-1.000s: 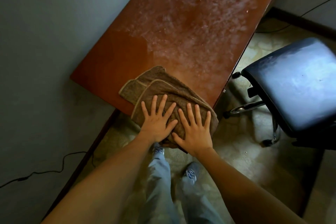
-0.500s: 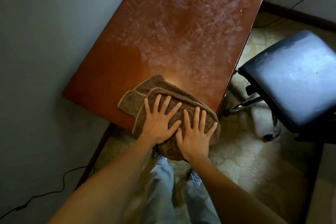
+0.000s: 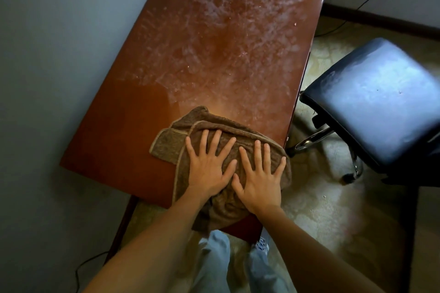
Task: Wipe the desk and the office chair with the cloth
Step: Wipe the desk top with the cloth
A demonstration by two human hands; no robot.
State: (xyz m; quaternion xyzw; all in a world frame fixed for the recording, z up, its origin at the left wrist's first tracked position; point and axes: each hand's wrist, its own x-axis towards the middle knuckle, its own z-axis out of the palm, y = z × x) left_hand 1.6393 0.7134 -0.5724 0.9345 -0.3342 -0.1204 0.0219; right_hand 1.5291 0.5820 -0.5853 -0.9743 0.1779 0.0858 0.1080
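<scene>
Both hands (image 3: 234, 173) press cloth (image 3: 228, 207) flat on dusty desk (image 3: 214, 54); chair (image 3: 381, 102) beside.

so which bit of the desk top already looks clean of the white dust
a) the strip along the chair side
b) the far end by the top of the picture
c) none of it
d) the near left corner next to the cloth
d: the desk is smooth dark brown at its near left corner beside the cloth, while the white dust covers the surface from there to the far end, out to the chair-side edge.
</scene>
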